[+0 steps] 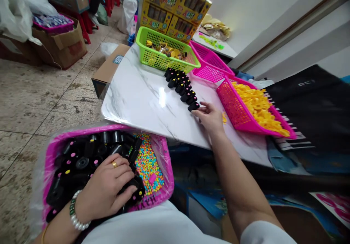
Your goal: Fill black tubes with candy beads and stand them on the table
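Note:
My left hand (pixel 109 185) lies over a heap of black plastic cylinders (pixel 82 162) in a pink basket (pixel 170 163) lined with clear plastic. Its fingers are loosely bent, the thumb apart; their undersides are hidden. Some cylinders bear pink or yellow dots. Colourful small beads (pixel 149 163) fill the basket's right side. On the white marbled table (pixel 136 101), my right hand (pixel 209 118) pinches a black cylinder (pixel 193 107) between thumb and fingers. That piece lies on its side at the near end of a cluster of similar cylinders (pixel 179 87).
Behind the cluster stands a green basket (pixel 169 59) with yellow and brown pieces. To the right, a pink basket (pixel 235 105) holds yellow plastic parts (pixel 254 103), beside another pink basket (pixel 210 63). Yellow printed boxes (pixel 175 10) are stacked at the back. A cardboard box (pixel 109 69) stands left of the table.

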Available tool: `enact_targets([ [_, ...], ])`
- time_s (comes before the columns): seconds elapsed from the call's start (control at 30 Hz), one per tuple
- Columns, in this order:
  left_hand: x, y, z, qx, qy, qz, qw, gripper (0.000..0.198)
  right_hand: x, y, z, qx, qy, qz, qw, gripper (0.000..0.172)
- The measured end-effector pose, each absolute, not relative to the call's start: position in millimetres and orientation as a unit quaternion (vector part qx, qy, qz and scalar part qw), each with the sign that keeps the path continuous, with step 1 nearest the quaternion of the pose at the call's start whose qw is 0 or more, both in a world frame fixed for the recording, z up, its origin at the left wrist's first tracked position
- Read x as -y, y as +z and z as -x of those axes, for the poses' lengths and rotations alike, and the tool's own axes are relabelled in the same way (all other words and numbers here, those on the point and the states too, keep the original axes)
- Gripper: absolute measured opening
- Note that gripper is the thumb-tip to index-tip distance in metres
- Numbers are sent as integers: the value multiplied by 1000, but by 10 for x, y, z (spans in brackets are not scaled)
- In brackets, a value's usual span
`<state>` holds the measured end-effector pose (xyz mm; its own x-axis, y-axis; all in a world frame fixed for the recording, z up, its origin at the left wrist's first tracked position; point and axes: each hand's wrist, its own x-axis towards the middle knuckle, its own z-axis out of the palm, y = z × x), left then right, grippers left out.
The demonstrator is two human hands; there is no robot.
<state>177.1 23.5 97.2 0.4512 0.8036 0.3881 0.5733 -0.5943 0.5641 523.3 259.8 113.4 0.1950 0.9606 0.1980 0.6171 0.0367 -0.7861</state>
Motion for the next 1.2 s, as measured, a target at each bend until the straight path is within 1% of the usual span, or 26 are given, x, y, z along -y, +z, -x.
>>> enact_targets([
  [0.03,-235,973,-1768,-413,318,-834,178,12,-2498,1157,-5192,597,186,657,421,57],
  [0.1,-237,970,-1760,-413,311,-837,179,13,-2179,1213,-5050,604,86,648,455,44],
  [0.13,-240,966,-1757,-413,307,-838,180,14,-1979,1234,-4947,621,27,636,456,36],
  [0.17,-244,962,-1753,-413,305,-839,180,15,-1766,1242,-4822,646,-6,621,445,30],
  [0.2,-248,958,-1751,-414,302,-839,181,15,-1558,1232,-4677,681,-2,597,425,24],
  [0.23,-252,954,-1749,-415,300,-840,181,16,-1368,1202,-4515,727,40,567,386,21],
  [0.27,-255,953,-1748,-415,297,-841,181,16,-1211,1156,-4343,773,103,533,327,21],
  [0.33,-261,953,-1746,-412,293,-844,180,16,-1026,1036,-4005,814,206,506,195,26],
  [0.37,-262,956,-1746,-411,292,-845,180,17,-999,979,-3857,818,221,516,129,31],
  [0.43,-260,961,-1744,-408,292,-847,178,17,-1036,907,-3634,828,184,529,20,38],
  [0.5,-255,964,-1739,-409,293,-846,174,18,-1121,899,-3522,866,108,486,-57,44],
  [0.57,-250,962,-1735,-410,296,-845,172,18,-1190,924,-3508,907,44,404,-110,49],
  [0.6,-249,960,-1732,-412,298,-844,170,17,-1212,935,-3528,920,21,369,-131,48],
  [0.67,-248,953,-1729,-414,300,-843,168,17,-1231,938,-3601,931,-7,327,-159,42],
  [0.8,-252,941,-1725,-414,308,-841,163,18,-1230,880,-3750,953,-26,252,-164,27],
  [0.9,-251,933,-1722,-408,312,-843,162,18,-1225,834,-3790,967,-20,199,-158,23],
  [0.97,-252,931,-1721,-408,310,-844,161,17,-1222,816,-3793,972,9,169,-162,21],
  [1.03,-254,930,-1721,-409,307,-844,159,17,-1221,813,-3808,975,64,141,-160,21],
  [1.1,-257,929,-1722,-409,306,-845,157,17,-1229,827,-3856,971,142,138,-132,20],
  [1.2,-262,931,-1724,-407,306,-846,158,18,-1264,892,-3977,941,291,172,-25,27],
])
